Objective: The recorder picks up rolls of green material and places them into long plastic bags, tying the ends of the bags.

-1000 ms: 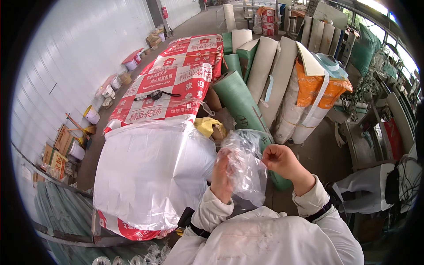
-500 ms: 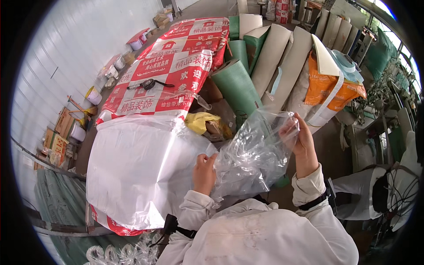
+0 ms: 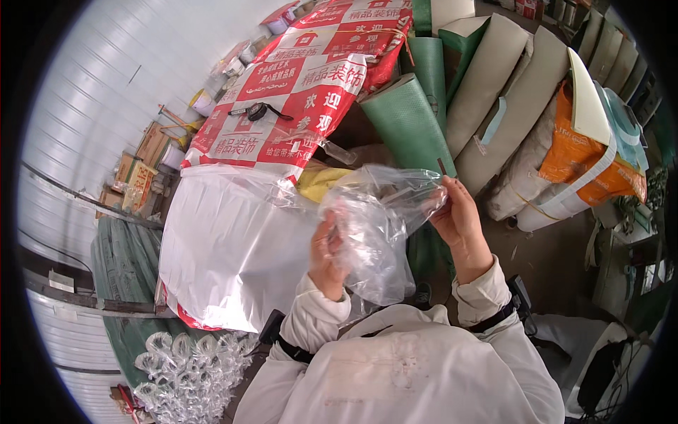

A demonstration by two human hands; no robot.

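Note:
Between my hands hangs a crumpled clear plastic bag [image 3: 378,233], lifted off the work surface in front of my chest. My right hand [image 3: 458,215] pinches its upper right edge between thumb and fingers. On the other side, my left hand [image 3: 328,251] has its fingers closed on the bag, partly seen through the film. Left of the bag lies a smooth white sheet [image 3: 233,240] over the near end of the table. Past it, a red and white printed sheet [image 3: 282,92] covers the surface, with a black tape measure [image 3: 259,112] on top.
Behind the bag is a yellow bag [image 3: 318,184]. Green rolls [image 3: 402,120] and beige rolls [image 3: 487,78] stand ahead to the right, beside an orange-wrapped bundle [image 3: 586,155]. Bundled clear plastic [image 3: 191,367] sits at lower left. Cartons [image 3: 138,180] line the white wall.
My hands have drawn the bag in and raised it off the white sheet. The bag is more gathered, and my left hand has turned upward. The view has swung toward the right.

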